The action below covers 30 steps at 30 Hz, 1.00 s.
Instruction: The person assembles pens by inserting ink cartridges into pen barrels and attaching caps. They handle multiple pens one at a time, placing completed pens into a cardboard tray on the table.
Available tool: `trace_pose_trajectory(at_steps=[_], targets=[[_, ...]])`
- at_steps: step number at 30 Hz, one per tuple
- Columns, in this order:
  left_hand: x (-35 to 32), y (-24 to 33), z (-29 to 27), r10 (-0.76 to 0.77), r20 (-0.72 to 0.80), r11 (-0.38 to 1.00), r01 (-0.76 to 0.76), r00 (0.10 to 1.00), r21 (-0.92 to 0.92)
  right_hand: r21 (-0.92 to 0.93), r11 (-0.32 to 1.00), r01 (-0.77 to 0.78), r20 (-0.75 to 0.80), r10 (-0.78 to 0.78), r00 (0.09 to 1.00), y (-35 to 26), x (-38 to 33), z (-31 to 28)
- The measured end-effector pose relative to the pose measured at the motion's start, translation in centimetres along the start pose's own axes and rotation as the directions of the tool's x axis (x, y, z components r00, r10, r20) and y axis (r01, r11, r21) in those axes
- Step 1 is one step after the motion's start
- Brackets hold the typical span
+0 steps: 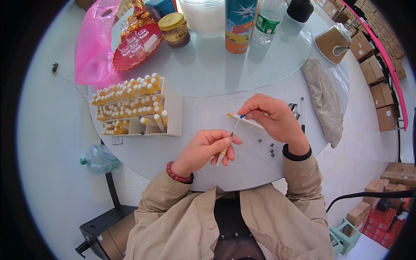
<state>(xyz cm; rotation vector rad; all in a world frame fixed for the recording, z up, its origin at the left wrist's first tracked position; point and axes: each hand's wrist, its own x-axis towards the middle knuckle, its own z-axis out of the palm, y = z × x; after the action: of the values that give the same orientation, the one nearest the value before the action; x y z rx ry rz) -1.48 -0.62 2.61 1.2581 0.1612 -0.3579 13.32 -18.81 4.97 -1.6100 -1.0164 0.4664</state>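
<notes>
My left hand (pixel 205 149) is closed around a white pen barrel (pixel 221 156) with a yellow band, tilted, its dark end pointing up. Just beyond it, my right hand (pixel 269 116) pinches a slim, pale, blue-tipped rod (pixel 237 125) that looks like a pen refill. The rod's lower end meets or lies very close to the barrel's dark end; I cannot tell whether it is inside. Behind these lies a white stick-like piece with a yellow end (pixel 229 114), partly covered by my right fingers. Several small dark plugs (pixel 272 151) lie beside my right wrist.
At left stands a white divided rack (pixel 174 115) filled with yellow-and-white pens (pixel 130 103). Dark pen parts (pixel 294 111) and a grey cloth (pixel 323 102) lie at right. Farther back are a red tray (pixel 151 51), a jar (pixel 174 30), a spray can (pixel 239 26) and a bottle (pixel 267 24).
</notes>
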Motion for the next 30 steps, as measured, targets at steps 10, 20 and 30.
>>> trace_pose_trajectory(at_steps=[10, 20, 30], targets=[[-0.1, 0.2, -0.2, -0.038, 0.045, 0.999, 0.036, 0.998, 0.033, 0.007, 1.0, -0.019, 0.087, 0.018, 0.996, 0.0, -0.1, -0.1], [0.1, -0.3, 0.0, 0.019, -0.011, 1.0, -0.019, 1.0, -0.012, 0.282, 0.922, -0.264, 0.118, 0.239, 0.964, 0.3, -0.1, 0.8], [0.3, -0.4, -0.2, 0.028, -0.067, 1.0, -0.027, 0.997, 0.01, 0.345, 0.882, -0.322, 0.116, 0.301, 0.947, 0.3, 0.1, 1.0]])
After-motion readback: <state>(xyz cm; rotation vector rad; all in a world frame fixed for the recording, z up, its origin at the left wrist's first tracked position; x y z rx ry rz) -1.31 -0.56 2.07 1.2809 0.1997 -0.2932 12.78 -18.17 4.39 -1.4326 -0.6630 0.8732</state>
